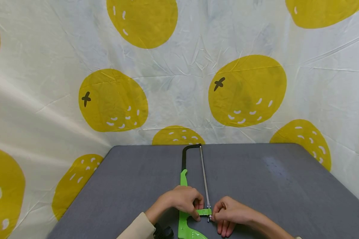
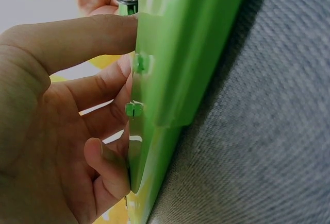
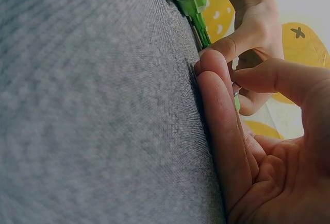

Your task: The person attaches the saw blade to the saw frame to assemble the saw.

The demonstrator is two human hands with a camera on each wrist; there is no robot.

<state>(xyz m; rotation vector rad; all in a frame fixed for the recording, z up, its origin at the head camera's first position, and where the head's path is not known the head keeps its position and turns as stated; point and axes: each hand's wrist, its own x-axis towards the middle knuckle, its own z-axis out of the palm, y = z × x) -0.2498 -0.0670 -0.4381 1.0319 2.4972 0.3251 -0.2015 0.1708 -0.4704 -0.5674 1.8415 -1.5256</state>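
Left hand (image 1: pixel 186 199) had hold of the green hacksaw (image 1: pixel 183 229), and the right hand (image 1: pixel 235 212) was pinching the wing nut (image 1: pixel 209 218) at its near end. Saw lay on the gray table (image 1: pixel 257 186), blade (image 1: pixel 204 176) running away, yellow-patterned sheet (image 1: pixel 179 96) behind.

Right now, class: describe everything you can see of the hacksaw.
The hacksaw lies on the table, pointing away from the person. Its handle and rear frame are glossy green, its front bow black. A thin, metal-looking blade along the right runs from the bow's tip to a green crosspiece; teeth are too small to see. The left hand grips the frame; the right hand is curled at the wing nut.
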